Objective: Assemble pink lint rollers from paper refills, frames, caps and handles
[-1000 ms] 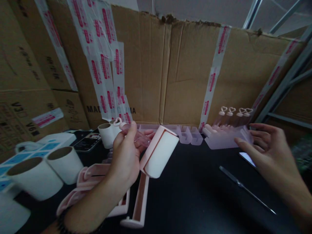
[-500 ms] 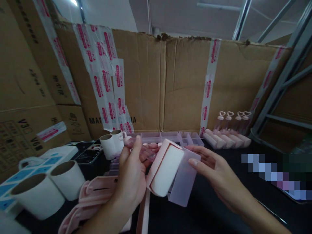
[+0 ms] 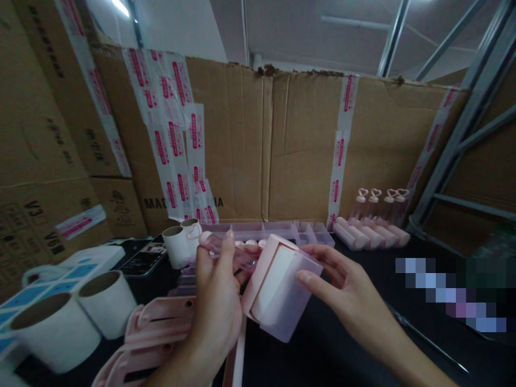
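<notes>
My left hand (image 3: 213, 306) is closed around a pink lint roller (image 3: 269, 263) with a clear handle, whose heart-shaped end sticks out past the thumb. The white roll (image 3: 271, 277) shows inside its pink casing. Between the thumb and fingers of my right hand (image 3: 349, 285) is a translucent lilac cover (image 3: 289, 303). This cover lies over much of the roll's right side, tilted along with it; how firmly it sits there I cannot tell.
Finished-looking pink rollers (image 3: 358, 234) stand in a row at the back right. Lilac trays (image 3: 245, 231) line the cardboard wall (image 3: 302, 150). White paper rolls (image 3: 58, 333), pink plastic parts (image 3: 161, 320) and a phone (image 3: 143, 259) are on the left. A thin rod (image 3: 431, 338) lies right.
My right hand has moved left, bringing the lilac cover over the white roll. Earlier, the cover was beside the roll, with most of the roll exposed. My left hand keeps its hold.
</notes>
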Motion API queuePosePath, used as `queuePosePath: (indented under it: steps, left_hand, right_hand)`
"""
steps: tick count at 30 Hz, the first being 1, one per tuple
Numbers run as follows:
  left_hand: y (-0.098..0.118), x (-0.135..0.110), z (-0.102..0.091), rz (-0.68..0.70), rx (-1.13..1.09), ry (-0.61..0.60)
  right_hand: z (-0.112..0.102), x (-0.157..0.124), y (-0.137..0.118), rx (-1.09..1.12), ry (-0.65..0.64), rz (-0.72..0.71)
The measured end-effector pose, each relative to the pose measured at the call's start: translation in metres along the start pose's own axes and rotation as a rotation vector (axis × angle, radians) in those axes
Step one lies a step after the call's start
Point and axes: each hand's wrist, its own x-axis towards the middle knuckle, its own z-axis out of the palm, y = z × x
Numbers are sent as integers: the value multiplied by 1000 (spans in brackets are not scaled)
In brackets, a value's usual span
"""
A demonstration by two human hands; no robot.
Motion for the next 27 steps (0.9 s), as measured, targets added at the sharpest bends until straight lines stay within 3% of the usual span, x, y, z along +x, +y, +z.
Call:
queuePosePath:
  steps: [10, 17, 27]
  left_hand:
    - [-3, -3, -1, -26, -7, -3]
    - [-9, -10, 2, -72, 69, 14]
    - [-10, -11, -1, -60, 80, 8]
  right_hand:
    - [-5, -1, -4, -20, 10, 20]
    - [-6, -5, -6, -19, -76, 17]
    - [15, -8, 4, -50, 76, -3]
